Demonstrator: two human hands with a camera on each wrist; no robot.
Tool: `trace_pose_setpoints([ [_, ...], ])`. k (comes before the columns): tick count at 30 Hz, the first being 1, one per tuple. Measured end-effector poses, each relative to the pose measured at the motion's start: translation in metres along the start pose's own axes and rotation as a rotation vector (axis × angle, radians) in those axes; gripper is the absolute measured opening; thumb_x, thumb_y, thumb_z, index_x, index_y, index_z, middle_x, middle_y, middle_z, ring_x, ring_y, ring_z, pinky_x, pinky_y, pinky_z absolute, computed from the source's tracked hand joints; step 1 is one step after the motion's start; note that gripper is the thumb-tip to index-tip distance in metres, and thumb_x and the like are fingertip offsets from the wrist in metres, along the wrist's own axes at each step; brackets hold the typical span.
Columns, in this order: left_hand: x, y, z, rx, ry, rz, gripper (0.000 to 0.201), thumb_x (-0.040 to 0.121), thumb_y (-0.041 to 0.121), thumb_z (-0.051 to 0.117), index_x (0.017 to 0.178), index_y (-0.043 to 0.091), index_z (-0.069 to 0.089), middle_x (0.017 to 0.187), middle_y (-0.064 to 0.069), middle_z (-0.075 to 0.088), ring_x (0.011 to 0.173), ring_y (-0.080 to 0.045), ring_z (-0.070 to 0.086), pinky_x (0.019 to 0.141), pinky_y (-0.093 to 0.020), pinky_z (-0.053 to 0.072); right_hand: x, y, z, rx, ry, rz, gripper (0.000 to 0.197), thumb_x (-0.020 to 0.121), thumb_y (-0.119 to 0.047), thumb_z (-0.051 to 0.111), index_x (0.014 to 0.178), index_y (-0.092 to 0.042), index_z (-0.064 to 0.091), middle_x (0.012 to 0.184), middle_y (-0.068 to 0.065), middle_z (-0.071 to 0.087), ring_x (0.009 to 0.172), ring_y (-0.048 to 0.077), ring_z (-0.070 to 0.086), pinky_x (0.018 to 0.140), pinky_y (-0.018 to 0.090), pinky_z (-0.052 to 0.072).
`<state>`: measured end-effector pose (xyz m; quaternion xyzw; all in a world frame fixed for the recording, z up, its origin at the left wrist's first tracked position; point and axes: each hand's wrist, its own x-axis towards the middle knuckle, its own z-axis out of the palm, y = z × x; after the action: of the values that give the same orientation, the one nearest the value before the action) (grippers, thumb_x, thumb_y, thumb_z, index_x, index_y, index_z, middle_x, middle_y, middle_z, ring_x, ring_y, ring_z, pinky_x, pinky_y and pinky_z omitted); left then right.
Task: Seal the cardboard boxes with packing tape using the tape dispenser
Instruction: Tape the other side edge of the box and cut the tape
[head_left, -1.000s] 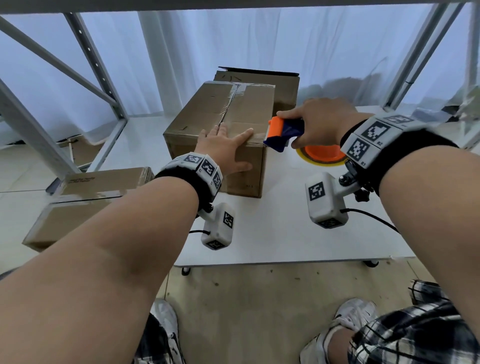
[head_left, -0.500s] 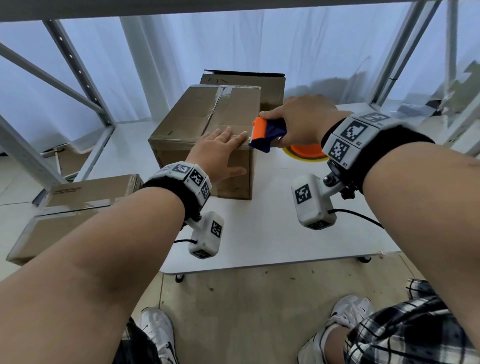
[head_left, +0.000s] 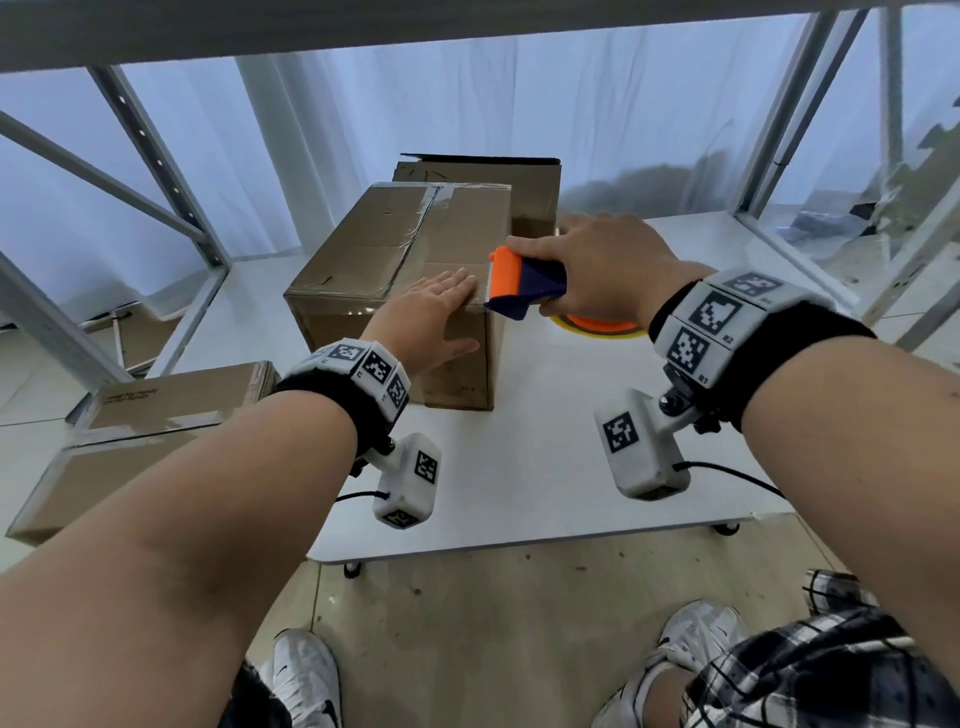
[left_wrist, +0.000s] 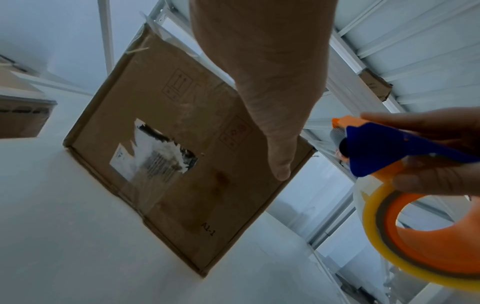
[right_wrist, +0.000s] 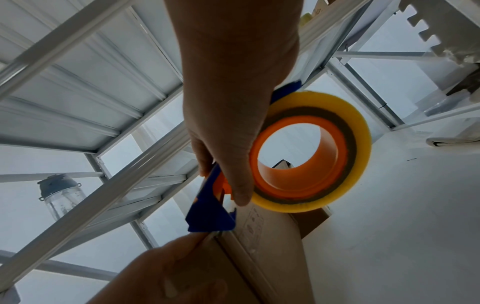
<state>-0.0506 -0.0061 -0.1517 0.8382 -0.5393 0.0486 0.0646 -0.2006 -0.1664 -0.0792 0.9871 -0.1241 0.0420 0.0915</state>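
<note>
Cardboard box (head_left: 410, 260) sits on the white tabletop (head_left: 545, 457), flaps down, clear tape already along the top seam. Tape dispenser (head_left: 524, 280) has its orange nose on the box's near right top edge; a second ago it sat the same, just off that corner, so barely any travel, mostly your head shifting. Your right hand (head_left: 602, 270) has a full closed grip on the blue handle, the yellow tape roll (right_wrist: 311, 152) hanging beside it off the box. Your left hand (head_left: 431, 312) lies flat, fingers straight, on the top near edge, thumb down the front face, its fingertips (head_left: 462, 278) now closer to the dispenser nose. Likely you're pinning the tape end before cutting or pulling. A second box (head_left: 498, 182) stands behind; more boxes (head_left: 156, 415) lie low at left.
</note>
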Motion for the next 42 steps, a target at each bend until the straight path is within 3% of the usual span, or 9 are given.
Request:
trace_pose_setpoints([
  [4, 0.001, 0.001, 0.004, -0.002, 0.045, 0.009, 0.076, 0.09, 0.045, 0.058, 0.151, 0.02, 0.019, 0.158, 0.001, 0.019, 0.145, -0.013, 0.016, 0.118, -0.029, 0.009, -0.012, 0.021, 0.016, 0.096, 0.02, 0.027, 0.075, 0.084, -0.049, 0.063, 0.147, -0.046, 0.021, 0.113, 0.007, 0.052, 0.107, 0.031, 0.052, 0.087, 0.036, 0.038],
  [12, 0.001, -0.004, 0.008, 0.004, 0.043, -0.003, 0.078, 0.089, 0.051, 0.056, 0.151, 0.025, 0.017, 0.158, 0.002, 0.018, 0.146, -0.015, 0.015, 0.119, -0.034, 0.01, -0.013, 0.038, 0.023, 0.014, -0.007, 0.038, 0.073, 0.084, -0.049, 0.062, 0.146, -0.047, 0.024, 0.114, 0.005, 0.052, 0.103, 0.03, 0.052, 0.087, 0.035, 0.035],
  [17, 0.0, -0.001, 0.006, 0.046, 0.017, 0.021, 0.076, 0.09, 0.054, 0.053, 0.151, 0.034, 0.012, 0.159, -0.001, 0.016, 0.146, -0.019, 0.014, 0.119, -0.035, 0.009, -0.023, 0.047, 0.032, 0.152, 0.025, 0.065, 0.077, 0.081, -0.051, 0.065, 0.146, -0.047, 0.024, 0.107, 0.003, 0.051, 0.101, 0.027, 0.052, 0.087, 0.036, 0.038],
  [26, 0.0, 0.002, 0.006, 0.048, 0.009, 0.014, 0.075, 0.09, 0.052, 0.054, 0.151, 0.032, 0.015, 0.159, 0.001, 0.017, 0.146, -0.02, 0.014, 0.12, -0.037, 0.01, -0.037, 0.056, 0.051, 0.188, 0.038, 0.116, 0.081, 0.079, -0.054, 0.067, 0.146, -0.047, 0.023, 0.11, 0.005, 0.052, 0.102, 0.029, 0.051, 0.09, 0.037, 0.037],
  [33, -0.001, 0.002, 0.007, 0.045, 0.044, -0.02, 0.071, 0.09, 0.053, 0.052, 0.15, 0.032, 0.02, 0.158, 0.003, 0.02, 0.146, -0.021, 0.016, 0.119, -0.039, 0.012, -0.047, 0.06, 0.051, -0.002, -0.036, 0.113, 0.071, 0.086, -0.052, 0.059, 0.147, -0.045, 0.024, 0.12, 0.006, 0.054, 0.103, 0.029, 0.051, 0.09, 0.037, 0.035],
  [37, 0.003, 0.008, 0.013, 0.017, 0.126, 0.014, 0.065, 0.094, 0.043, 0.052, 0.148, 0.019, 0.028, 0.156, -0.001, 0.025, 0.146, -0.017, 0.016, 0.119, -0.031, 0.007, -0.033, 0.05, 0.038, -0.115, -0.108, 0.082, 0.065, 0.089, -0.053, 0.054, 0.145, -0.049, 0.023, 0.12, 0.005, 0.053, 0.106, 0.029, 0.051, 0.092, 0.038, 0.036],
  [42, 0.006, 0.007, 0.019, 0.017, 0.195, 0.036, 0.058, 0.094, 0.036, 0.054, 0.145, 0.017, 0.034, 0.153, -0.003, 0.032, 0.142, -0.018, 0.028, 0.118, -0.032, 0.017, -0.017, 0.034, 0.032, -0.189, -0.196, 0.055, 0.061, 0.088, -0.05, 0.057, 0.142, -0.047, 0.029, 0.119, 0.005, 0.053, 0.11, 0.03, 0.05, 0.092, 0.04, 0.035],
])
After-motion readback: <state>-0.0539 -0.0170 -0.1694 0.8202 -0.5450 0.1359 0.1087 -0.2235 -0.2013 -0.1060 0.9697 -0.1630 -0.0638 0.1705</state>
